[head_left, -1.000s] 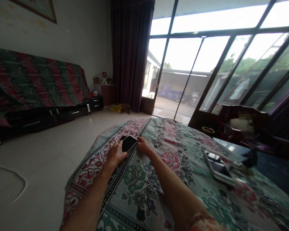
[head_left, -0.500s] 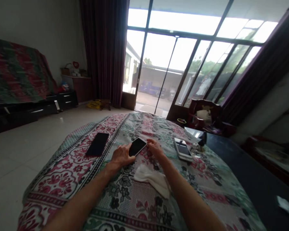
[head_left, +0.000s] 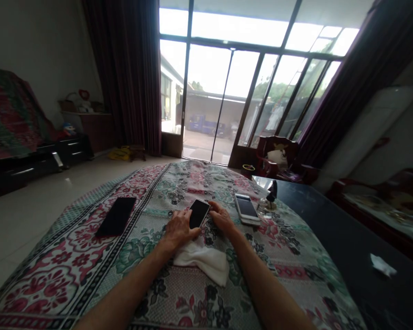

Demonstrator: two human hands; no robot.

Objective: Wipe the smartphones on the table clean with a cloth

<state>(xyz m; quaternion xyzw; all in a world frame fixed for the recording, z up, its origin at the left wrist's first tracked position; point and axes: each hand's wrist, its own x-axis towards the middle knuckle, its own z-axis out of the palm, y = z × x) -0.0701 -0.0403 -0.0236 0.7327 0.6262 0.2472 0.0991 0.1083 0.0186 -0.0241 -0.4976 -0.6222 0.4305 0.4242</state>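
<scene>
A smartphone [head_left: 198, 213] with a dark screen and white frame is held between my hands, just above or on the patterned cloth. My left hand [head_left: 179, 228] grips its left side, with the thumb along the lower edge. At the upper right edge, the curled fingers of my right hand [head_left: 222, 216] touch the phone. A crumpled white cloth [head_left: 203, 262] lies between my forearms. To the left is a larger black phone [head_left: 117, 216], lying flat. Stacked white phones [head_left: 247, 208] rest to the right of my right hand.
The floral cloth [head_left: 199, 298] covers the surface under the phones. A small dark figurine [head_left: 271, 195] stands behind the stack. On the dark table [head_left: 333, 220] at right lies a white crumpled tissue [head_left: 382, 265]. A wooden chair [head_left: 277, 158] is near the glass doors.
The held phone has turned more upright, its lower end swinging toward me. My right hand's fingers have moved slightly along its right edge. The whole view has shifted, moving the surroundings left.
</scene>
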